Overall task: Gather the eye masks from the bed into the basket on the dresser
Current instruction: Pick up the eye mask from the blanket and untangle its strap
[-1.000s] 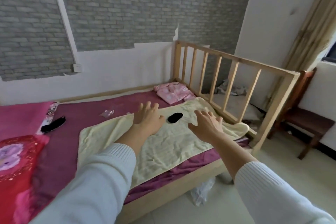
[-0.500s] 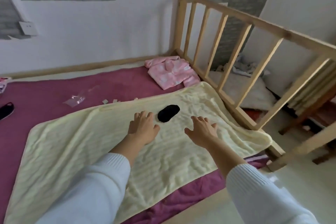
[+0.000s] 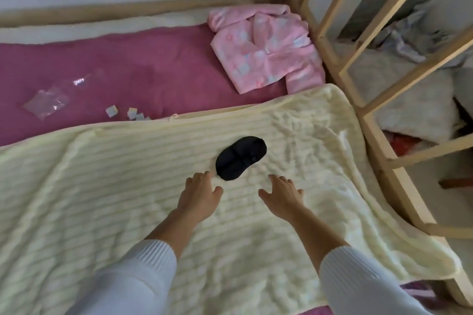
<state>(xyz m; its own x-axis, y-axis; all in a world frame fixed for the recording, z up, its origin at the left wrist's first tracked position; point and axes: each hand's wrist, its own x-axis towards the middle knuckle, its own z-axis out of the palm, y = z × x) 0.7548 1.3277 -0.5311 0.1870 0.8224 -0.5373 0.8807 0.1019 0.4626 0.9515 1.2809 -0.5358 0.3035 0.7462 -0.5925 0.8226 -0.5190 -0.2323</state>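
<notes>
While both arms reach forward in white sleeves, the left hand (image 3: pixel 198 195) and right hand (image 3: pixel 282 195) hover over the cream blanket (image 3: pixel 102 186), each grip wide and holding nothing. Just beyond the fingertips, a black eye mask (image 3: pixel 240 157) lies flat on the blanket, not yet picked up. Farther off lies a pink pyjama top (image 3: pixel 266 50). No basket or dresser is visible; collection appears barely begun.

The blanket (image 3: pixel 128 186) lies bare all round the mask (image 3: pixel 240 157), so it can be reached from the near side, where the left hand (image 3: pixel 201 195) and right hand (image 3: pixel 282 197) sit with fingers spread and a gap between them. To the right the wooden rail (image 3: pixel 368 120) walls off the bed edge. Pink clothes (image 3: pixel 266 51) and plastic scraps (image 3: pixel 48 102) lie well beyond the mask.
</notes>
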